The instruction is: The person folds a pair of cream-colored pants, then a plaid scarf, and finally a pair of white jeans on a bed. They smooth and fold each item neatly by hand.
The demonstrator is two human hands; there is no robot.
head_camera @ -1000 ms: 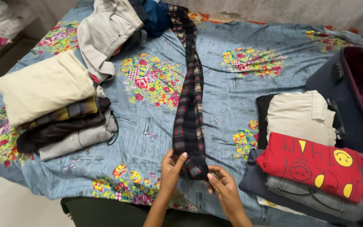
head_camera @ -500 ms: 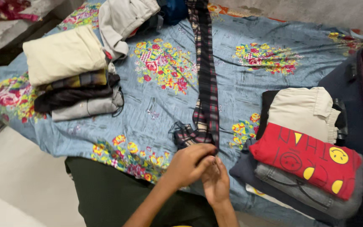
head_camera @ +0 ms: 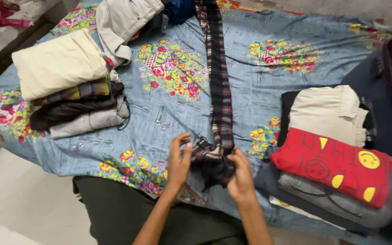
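Observation:
A long dark plaid garment [head_camera: 218, 77], folded into a narrow strip, lies lengthwise down the middle of the bed. Its near end is bunched into a small roll between my hands. My left hand [head_camera: 179, 161] grips the left side of that roll with thumb and fingers. On the right side, my right hand [head_camera: 240, 174] is closed on the same bunched end. The far end of the strip runs up under the loose clothes at the top.
Blue floral bedsheet [head_camera: 259, 97]. A stack of folded clothes [head_camera: 66, 81] with a cream piece on top sits at left. Another stack [head_camera: 330, 154] topped by a red printed shirt lies at right. A dark open suitcase [head_camera: 389, 95] stands far right. Loose clothes [head_camera: 125, 22] are heaped at the back.
My hands moved back onto the garment's near end and spread to its two sides; the end is bunched thicker than a second ago. The view shifted slightly.

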